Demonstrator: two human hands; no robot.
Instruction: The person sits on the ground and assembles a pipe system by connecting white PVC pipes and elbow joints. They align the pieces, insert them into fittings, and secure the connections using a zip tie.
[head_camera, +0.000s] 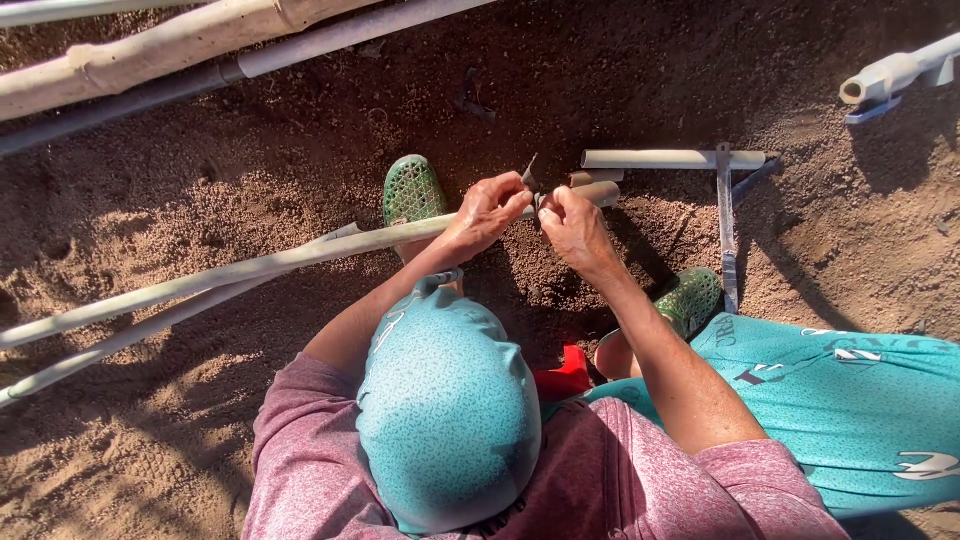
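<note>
Gripping the long pipe (250, 268) near its end, the left hand (487, 212) has fingers closed round it, seemingly to steady it, while the right hand (572, 228) pinches a small dark piece (530, 180) at that same end, above the soil (200, 170). Green sandals (412, 192) flank the work. A short pipe (670, 159) and a hacksaw (727, 225) lie just beyond; more pipes (150, 60) cross the upper left corner.

No pkgs, labels, signs, screens.

Long pipe (250, 268) across soil (300, 150), short pipe (672, 159) beyond hands, hacksaw (727, 225) right
</note>
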